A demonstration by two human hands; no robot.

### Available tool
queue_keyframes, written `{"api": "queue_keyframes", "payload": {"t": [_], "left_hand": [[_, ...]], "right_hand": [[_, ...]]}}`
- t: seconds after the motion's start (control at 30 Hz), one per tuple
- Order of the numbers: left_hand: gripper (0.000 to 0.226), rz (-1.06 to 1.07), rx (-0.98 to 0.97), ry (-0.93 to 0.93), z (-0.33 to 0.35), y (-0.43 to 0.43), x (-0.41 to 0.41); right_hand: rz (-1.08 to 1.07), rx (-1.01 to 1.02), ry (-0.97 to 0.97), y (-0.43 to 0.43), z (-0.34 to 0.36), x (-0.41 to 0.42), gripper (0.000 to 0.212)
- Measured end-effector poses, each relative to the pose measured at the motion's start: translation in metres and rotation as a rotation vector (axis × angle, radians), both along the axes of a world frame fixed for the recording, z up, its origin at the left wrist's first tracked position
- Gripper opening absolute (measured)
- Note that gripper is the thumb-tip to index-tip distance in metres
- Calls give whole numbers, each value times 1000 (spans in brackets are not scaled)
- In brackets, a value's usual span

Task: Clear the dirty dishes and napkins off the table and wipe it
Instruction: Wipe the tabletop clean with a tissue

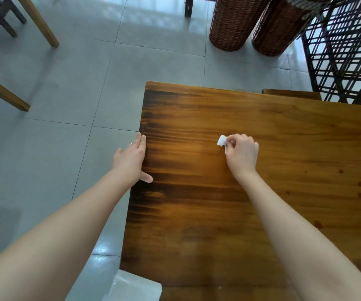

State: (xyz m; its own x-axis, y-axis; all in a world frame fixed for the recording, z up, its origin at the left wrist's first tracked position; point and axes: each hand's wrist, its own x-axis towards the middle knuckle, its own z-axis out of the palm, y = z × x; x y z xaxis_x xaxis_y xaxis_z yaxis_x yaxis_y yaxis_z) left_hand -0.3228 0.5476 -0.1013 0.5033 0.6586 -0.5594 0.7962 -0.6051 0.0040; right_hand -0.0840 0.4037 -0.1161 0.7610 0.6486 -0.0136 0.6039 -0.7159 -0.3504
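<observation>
Wooden worktop seen from above. The right hand pinches a small crumpled white napkin in curled fingers over the worktop's middle. The left hand lies with fingers straight and together along the left edge, thumb on top. Two wicker baskets stand on the tiled floor beyond

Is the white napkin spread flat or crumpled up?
Crumpled: the napkin is a small wad pinched by the right hand.
</observation>
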Motion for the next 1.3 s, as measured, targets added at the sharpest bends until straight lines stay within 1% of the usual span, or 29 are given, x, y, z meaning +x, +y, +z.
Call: {"api": "queue_keyframes", "payload": {"t": [0.1, 0.3, 0.37, 0.47, 0.57, 0.67, 0.83, 0.9, 1.03, 1.3], "left_hand": [[129, -11, 4, 6, 2, 1, 0], [126, -68, 15, 33, 9, -2, -5], [121, -82, 20, 24, 12, -5, -5], [109, -119, 19, -43, 17, -21, -7], [99, -135, -8, -105, 21, -44, -16], [94, -147, -47, -113, 25, -65, -28], [91, -171, -85, -139, 33, -95, -47], [90, -182, -118, -142, 36, -107, -54], [87, -215, -125, -146, 41, -128, -61], [85, -191, -175, -225, 41, -180, -69]], "right_hand": [[8, 19, 47, -6, 0, -27, 16], [123, 6, 70, -43, 2, -82, 9], [141, 9, 83, -60, 3, -96, 7], [144, 6, 95, -81, 4, -111, 6], [76, 4, 135, -88, 9, -115, 10], [-22, 43, 156, -98, 18, -114, 13], [-144, 110, 186, -134, 36, -118, 11], [-188, 125, 175, -152, 43, -122, 11], [-249, 142, 158, -189, 56, -131, 9], [-359, 165, 174, -256, 71, -136, 8]]}}
